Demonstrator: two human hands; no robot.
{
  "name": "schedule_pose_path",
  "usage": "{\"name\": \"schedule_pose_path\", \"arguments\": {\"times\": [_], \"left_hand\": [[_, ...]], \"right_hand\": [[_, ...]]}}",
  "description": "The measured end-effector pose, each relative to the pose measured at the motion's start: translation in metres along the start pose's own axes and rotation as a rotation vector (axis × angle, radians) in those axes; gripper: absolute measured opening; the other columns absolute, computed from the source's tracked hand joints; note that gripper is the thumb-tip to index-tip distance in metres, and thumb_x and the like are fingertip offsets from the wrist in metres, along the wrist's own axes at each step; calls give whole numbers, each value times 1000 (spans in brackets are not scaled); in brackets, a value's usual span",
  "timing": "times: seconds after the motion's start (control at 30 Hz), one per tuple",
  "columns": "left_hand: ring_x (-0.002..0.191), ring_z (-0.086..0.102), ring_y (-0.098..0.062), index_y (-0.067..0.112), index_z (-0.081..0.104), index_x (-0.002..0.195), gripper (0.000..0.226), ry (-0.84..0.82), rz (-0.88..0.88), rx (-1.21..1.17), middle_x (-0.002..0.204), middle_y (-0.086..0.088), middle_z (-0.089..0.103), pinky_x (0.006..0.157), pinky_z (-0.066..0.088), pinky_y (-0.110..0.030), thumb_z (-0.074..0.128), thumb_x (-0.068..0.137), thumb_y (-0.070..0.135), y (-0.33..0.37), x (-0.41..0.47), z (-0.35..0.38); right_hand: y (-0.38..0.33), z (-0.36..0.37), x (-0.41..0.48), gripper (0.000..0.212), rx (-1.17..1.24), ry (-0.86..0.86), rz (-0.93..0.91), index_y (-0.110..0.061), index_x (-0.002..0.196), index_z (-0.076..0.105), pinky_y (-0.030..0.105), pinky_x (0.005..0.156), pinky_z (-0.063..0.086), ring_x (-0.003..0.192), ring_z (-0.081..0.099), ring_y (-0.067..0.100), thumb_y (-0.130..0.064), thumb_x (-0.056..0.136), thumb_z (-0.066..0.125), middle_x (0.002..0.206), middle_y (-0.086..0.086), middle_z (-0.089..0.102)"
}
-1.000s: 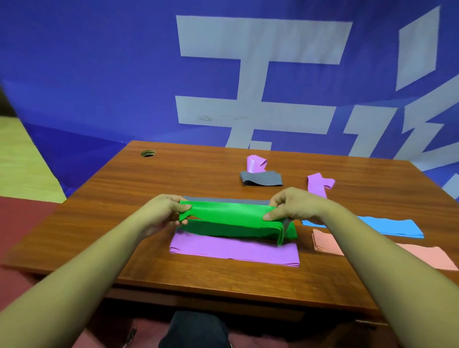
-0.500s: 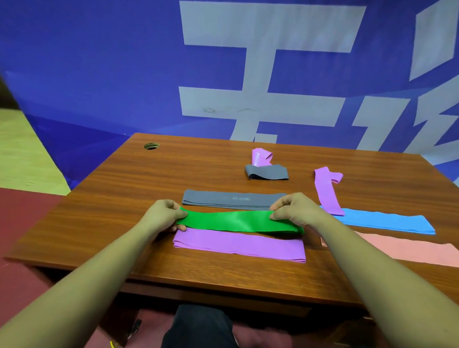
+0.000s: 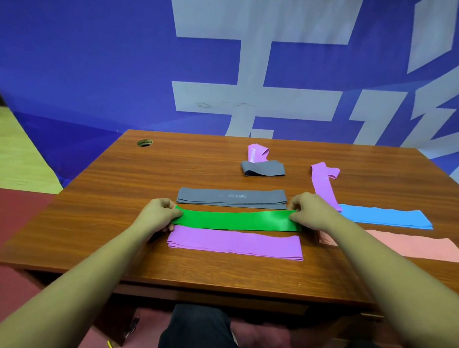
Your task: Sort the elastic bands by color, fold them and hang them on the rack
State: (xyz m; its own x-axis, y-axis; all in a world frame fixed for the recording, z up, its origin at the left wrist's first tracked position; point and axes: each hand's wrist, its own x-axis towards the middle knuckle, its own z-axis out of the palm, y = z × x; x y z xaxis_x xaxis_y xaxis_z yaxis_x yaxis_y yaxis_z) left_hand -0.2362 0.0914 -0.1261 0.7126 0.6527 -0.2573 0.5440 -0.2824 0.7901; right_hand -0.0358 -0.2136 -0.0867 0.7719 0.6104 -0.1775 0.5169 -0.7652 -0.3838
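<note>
A green band (image 3: pixel 236 220) lies stretched flat across the middle of the wooden table (image 3: pixel 113 231). My left hand (image 3: pixel 157 215) pinches its left end and my right hand (image 3: pixel 311 211) pinches its right end. Just nearer to me lies a folded purple band (image 3: pixel 235 244). Behind the green one lies a folded grey band (image 3: pixel 232 196). To the right lie a blue band (image 3: pixel 385 216) and a pink band (image 3: pixel 416 247). No rack is in view.
Farther back lie a small folded grey band (image 3: pixel 263 168), a crumpled purple band (image 3: pixel 256 152) behind it, and a loose purple band (image 3: pixel 323 182). A cable hole (image 3: pixel 145 142) sits at the table's far left. A blue banner stands behind the table.
The green band was lifted and bunched above the purple one. Now it lies spread flat between the grey and purple bands, and my hands have moved farther apart along it.
</note>
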Motion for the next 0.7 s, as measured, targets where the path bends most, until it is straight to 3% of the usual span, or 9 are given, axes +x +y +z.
{"name": "schedule_pose_path", "arguments": {"times": [0.17,0.3,0.37,0.5,0.57,0.63,0.7], "left_hand": [[40,45,-14,6,63,90,16,-1,1,1,55,-9,59,41,33,-20,63,93,22,0,5,1],[38,44,-12,4,63,89,15,10,20,-25,50,-7,56,40,34,-20,63,92,19,-3,4,3],[38,44,-12,6,62,84,15,27,11,-18,48,-6,55,42,34,-20,64,92,19,-3,2,4],[39,42,-15,9,61,79,14,71,19,-20,44,-5,53,44,33,-22,63,90,17,-3,1,6],[38,42,-14,7,63,82,10,80,33,-23,46,-6,53,42,31,-21,60,89,14,-3,0,8],[37,45,-12,7,63,82,8,101,57,16,49,-5,56,43,35,-22,60,88,11,-4,-1,8],[48,54,-15,6,63,83,4,155,94,101,59,-5,63,50,41,-25,64,83,10,-6,-3,8]], "right_hand": [[-3,7,1,8,281,127,118,-11,82,68,33,67,51,79,63,18,-10,84,60,84,6,69],[-4,13,-1,13,610,139,289,-5,93,68,28,59,43,73,56,15,-13,87,61,90,11,67],[-1,18,-1,14,581,167,294,-2,92,69,28,57,43,70,56,15,-12,86,63,84,11,66],[1,27,-1,5,488,248,285,-7,88,67,31,69,51,83,62,18,-11,86,65,84,7,67],[2,31,-1,3,449,271,281,-9,88,65,27,64,51,85,62,17,-11,87,63,85,4,65],[3,37,-3,1,373,292,270,-12,90,63,26,60,50,88,62,16,-12,89,63,88,1,64],[5,43,-5,7,274,351,237,-13,94,61,33,68,54,87,63,18,-13,88,65,92,3,66]]}}
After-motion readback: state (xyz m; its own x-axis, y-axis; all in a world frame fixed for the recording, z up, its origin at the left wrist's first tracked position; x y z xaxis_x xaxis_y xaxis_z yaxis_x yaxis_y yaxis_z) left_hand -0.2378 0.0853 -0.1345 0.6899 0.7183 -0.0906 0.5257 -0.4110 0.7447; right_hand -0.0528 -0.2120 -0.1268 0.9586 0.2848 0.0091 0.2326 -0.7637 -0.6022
